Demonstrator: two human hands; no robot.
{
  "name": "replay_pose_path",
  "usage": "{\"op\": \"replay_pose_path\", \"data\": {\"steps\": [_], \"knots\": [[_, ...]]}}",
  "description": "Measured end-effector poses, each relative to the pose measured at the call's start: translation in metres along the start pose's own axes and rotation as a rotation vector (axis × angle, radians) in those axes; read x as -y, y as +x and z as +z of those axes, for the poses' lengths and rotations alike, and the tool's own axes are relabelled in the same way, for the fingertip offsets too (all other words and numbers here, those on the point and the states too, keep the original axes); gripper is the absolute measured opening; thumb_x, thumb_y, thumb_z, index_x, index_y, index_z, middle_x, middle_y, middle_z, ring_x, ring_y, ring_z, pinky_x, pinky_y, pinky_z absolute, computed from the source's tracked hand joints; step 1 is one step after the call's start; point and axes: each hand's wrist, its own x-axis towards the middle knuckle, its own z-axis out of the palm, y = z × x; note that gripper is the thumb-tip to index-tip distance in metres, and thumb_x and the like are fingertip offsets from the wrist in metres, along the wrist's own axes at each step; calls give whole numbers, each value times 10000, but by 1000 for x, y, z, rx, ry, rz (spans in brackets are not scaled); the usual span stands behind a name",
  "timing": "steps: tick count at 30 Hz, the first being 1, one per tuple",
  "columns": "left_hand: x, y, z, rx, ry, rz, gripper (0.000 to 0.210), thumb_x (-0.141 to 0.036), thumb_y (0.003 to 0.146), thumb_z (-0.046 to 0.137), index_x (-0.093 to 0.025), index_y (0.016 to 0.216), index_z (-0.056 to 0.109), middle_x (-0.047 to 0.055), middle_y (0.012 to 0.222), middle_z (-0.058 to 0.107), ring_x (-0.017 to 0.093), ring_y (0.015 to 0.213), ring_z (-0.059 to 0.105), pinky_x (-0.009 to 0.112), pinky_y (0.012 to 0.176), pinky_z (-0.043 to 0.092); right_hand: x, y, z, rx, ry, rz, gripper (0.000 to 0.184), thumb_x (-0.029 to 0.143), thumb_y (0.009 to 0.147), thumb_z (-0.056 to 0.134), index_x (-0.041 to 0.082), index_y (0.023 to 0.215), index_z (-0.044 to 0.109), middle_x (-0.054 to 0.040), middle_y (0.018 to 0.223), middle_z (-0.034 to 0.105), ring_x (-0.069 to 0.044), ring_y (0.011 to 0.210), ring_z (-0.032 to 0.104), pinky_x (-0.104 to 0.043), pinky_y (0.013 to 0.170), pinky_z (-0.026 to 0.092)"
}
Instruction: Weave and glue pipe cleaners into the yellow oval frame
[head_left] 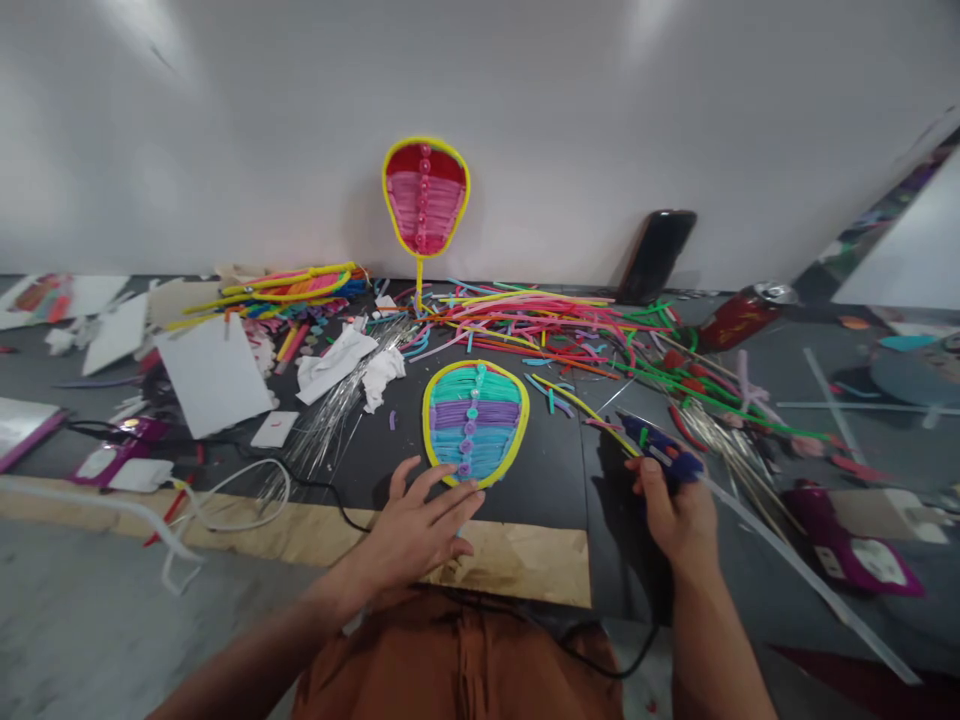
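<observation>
A rounded craft panel [495, 415] in teal, purple and blue strips, edged in yellow pipe cleaner, lies flat on the dark table. Down its middle runs a column of small button-like pieces. My left hand [431, 520] rests with spread fingers, their tips touching the panel's lower edge. To the right, my right hand [679, 510] is closed around a blue hot glue gun [664, 447], its nozzle pointing up and left. A long clear glue stick [810, 575] sticks out of the gun's back. One yellow pipe cleaner [585, 408] reaches to my right fingers; whether they grip it is unclear.
A similar pink and red panel [425, 200] stands upright at the back on a yellow stem. Loose pipe cleaners [525, 312] are heaped behind the work. A phone [658, 255] leans on the wall beside a red can [742, 315]. Crumpled paper [335, 362] and a cord lie left.
</observation>
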Motion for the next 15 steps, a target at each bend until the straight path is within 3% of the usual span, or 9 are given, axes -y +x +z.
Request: {"op": "replay_pose_path", "data": {"steps": [5,10,15], "knots": [[-4,1,2,-21,-37,30,529,-518,828,548,-201,1252,532,63,1161,670,251,1143,473,486,1095,35,0,0,0,-6,-23,6,395,502,863,407,166,767,591,-57,652,587,-152,519,521,-300,538,457],[0,-1,-1,-33,-43,17,482,-497,838,548,-234,1241,532,42,1165,671,240,1173,475,482,1105,46,-3,-1,0,2,-53,7,415,499,865,405,159,771,623,-53,640,579,-154,520,530,-306,548,458],[7,0,-1,-11,-18,19,513,-490,879,478,-196,1299,475,83,1211,643,240,1254,445,491,1124,19,-4,-2,2,-29,-45,-4,429,526,863,403,164,766,612,-54,645,584,-144,507,514,-297,537,455]]}}
